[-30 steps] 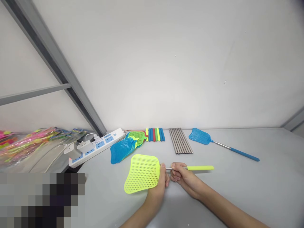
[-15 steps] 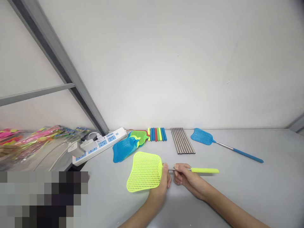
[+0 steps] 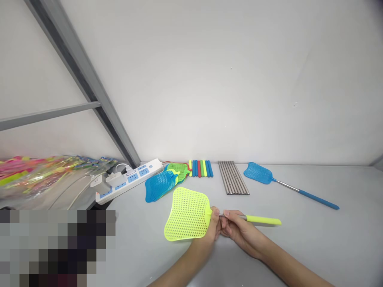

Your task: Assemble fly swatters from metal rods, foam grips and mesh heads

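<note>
A yellow fly swatter (image 3: 188, 215) is held just above the table, its perforated head to the left and its handle to the right. My left hand (image 3: 209, 231) is closed around the neck, where the head meets the metal rod. Close beside it, my right hand (image 3: 239, 229) grips the metal rod near the yellow handle (image 3: 263, 220). Behind and to the right lies a blue fly swatter (image 3: 257, 173) with a metal rod and blue handle. Loose swatter heads in blue (image 3: 160, 185) and green (image 3: 178, 171) overlap behind the yellow one.
Several coloured handles (image 3: 200, 168) lie in a row near the wall, and several metal rods (image 3: 233, 177) lie side by side to their right. A white power strip (image 3: 131, 179) with plugs stands at the left. Plastic-wrapped colourful items (image 3: 50, 171) are piled farther left.
My hands have come closer together on the rod, and less bare metal shows between them. The whole view has shifted slightly.
</note>
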Tool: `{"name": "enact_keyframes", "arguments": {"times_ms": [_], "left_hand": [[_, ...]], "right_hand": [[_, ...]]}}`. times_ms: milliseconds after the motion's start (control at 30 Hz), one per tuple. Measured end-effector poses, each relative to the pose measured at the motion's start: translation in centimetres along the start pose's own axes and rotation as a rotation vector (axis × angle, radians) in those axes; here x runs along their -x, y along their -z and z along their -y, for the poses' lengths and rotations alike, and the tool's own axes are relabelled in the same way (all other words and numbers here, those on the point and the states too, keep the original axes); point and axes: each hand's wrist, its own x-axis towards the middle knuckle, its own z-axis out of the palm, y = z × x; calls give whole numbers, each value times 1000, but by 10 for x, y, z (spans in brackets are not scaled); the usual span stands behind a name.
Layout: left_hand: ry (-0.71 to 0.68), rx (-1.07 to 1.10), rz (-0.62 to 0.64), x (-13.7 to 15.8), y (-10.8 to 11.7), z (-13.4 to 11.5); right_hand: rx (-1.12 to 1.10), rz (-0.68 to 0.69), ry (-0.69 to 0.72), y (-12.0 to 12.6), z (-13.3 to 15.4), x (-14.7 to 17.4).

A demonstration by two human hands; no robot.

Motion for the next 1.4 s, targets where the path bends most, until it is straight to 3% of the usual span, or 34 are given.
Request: {"name": "enact_keyframes", "arguments": {"times_ms": [467, 667, 867, 1000, 1400], "left_hand": [[-16, -87, -49, 7, -3, -8], [64, 43, -119, 5, -5, -6], [149, 102, -181, 4, -3, -6], [130, 97, -187, -1, 0, -3], [118, 16, -157, -9, 10, -7]], "right_hand": [[48, -24, 10, -6, -1, -1], [56, -7, -11, -8, -1, -3], [27, -103, -25, -5, -6, -6], [-22, -180, -13, -4, -6, -7], [-83, -211, -24, 3, -3, -11]]}}
